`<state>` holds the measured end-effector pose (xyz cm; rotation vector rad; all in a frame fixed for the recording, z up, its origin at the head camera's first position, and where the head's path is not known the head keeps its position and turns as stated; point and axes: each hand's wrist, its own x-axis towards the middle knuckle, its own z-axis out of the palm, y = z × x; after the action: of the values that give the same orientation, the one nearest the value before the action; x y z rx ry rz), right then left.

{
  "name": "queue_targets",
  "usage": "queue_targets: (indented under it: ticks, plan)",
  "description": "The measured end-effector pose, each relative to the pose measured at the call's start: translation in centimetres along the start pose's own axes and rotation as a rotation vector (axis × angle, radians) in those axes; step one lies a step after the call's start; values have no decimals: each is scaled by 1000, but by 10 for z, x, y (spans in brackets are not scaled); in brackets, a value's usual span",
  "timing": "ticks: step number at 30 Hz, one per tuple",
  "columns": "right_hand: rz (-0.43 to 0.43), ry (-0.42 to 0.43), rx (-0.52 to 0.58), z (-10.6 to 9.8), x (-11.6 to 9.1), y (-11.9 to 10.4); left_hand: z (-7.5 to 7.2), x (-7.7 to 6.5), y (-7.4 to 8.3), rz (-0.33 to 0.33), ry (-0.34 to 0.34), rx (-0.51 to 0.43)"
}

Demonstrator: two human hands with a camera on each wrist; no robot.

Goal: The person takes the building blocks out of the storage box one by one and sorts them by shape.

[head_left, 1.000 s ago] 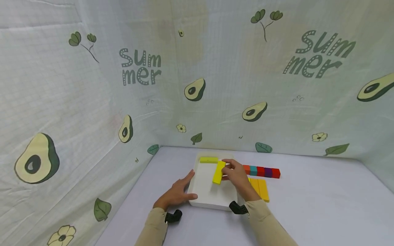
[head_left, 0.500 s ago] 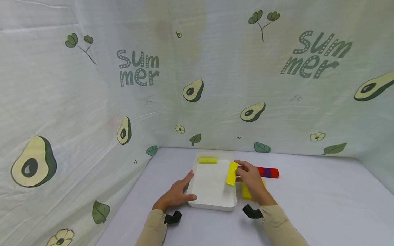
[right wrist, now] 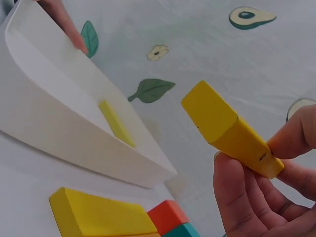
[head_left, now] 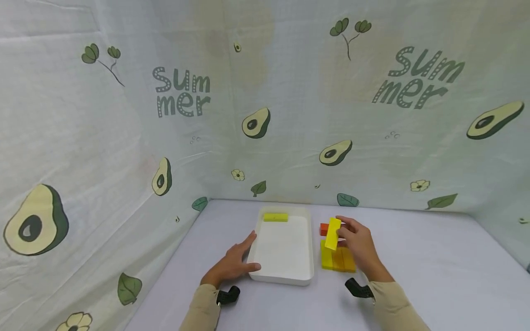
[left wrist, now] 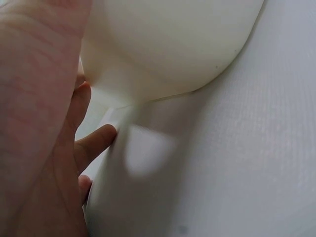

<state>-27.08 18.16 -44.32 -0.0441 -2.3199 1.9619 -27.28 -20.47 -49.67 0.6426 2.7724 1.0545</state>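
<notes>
Between the thumb and fingers of my right hand (head_left: 361, 246) is a yellow rectangular block (head_left: 333, 233), pinched near one end and raised above the table, right of the tray. The right wrist view shows this block (right wrist: 224, 126) tilted, its far end free. My left hand (head_left: 232, 263) rests with spread fingers along the left side of a shallow white tray (head_left: 281, 257), thumb at the near-left corner. Inside the tray, a yellow-green block (head_left: 275, 217) lies along the far wall. Below the held block, a yellow block (head_left: 326, 258) lies beside orange-yellow blocks (head_left: 344, 262) on the table.
A red-orange cube (head_left: 324, 229) shows behind the held block; a teal one (right wrist: 181, 231) adjoins it in the right wrist view. The right hand hides the rest of that row. A printed cloth (head_left: 290, 156) hangs behind the white table.
My right hand has carried the yellow block from over the tray rightward, above the blocks on the table. My left hand has stayed at the tray's left side. The view has shifted slightly.
</notes>
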Motion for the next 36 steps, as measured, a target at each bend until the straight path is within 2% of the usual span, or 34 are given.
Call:
queue_targets:
  ticks: [4,11,19,26,30,36]
  plan:
    - [29,23,-10,-13,-3,-2,-1,2,0,-21,-11,-2]
    - [40,65,-28,-39,-4,0,-2,4,4,11,-11,-10]
    - [96,79,-75,-60,-8,9,-2,4,1,-4,7,3]
    - [118,28,-115,-74,-7,16,-2,-2,-4,3,9,-25]
    - [136,4,-140,-85,-9,20,-2,0,-3,-2,6,-12]
    - [207,-84,-166,-100,-10,28,0,3,-1,-27,-3,13]
